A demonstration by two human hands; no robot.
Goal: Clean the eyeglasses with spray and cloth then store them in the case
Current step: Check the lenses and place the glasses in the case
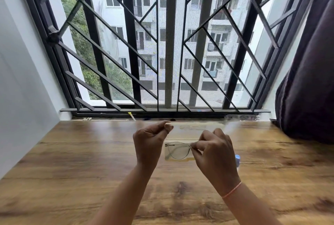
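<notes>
At the centre of the frame, the glasses (178, 150) lay in the clear case (180, 159) on the wooden bench (72, 152). The left hand (150, 141) pinched the edge of the raised lid (198, 127). The right hand (215, 154) pinched the glasses with curled fingers. A blue-capped bottle (237, 159) showed just right of that hand.

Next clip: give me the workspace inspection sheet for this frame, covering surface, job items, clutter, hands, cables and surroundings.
Surface: wooden table, wood grain, picture motion-blurred.
Job's things: eyeglasses in the clear case, lid raised; blue-capped bottle partly hidden behind the right hand; cloth not identifiable.
Clutter: yellow-tipped stick on the sill.
Hands: left hand pinches the lid's corner; right hand pinches the eyeglasses' frame.
Cables: nothing seen.
Surroundings: barred window ahead, dark curtain at right, white wall at left.
</notes>
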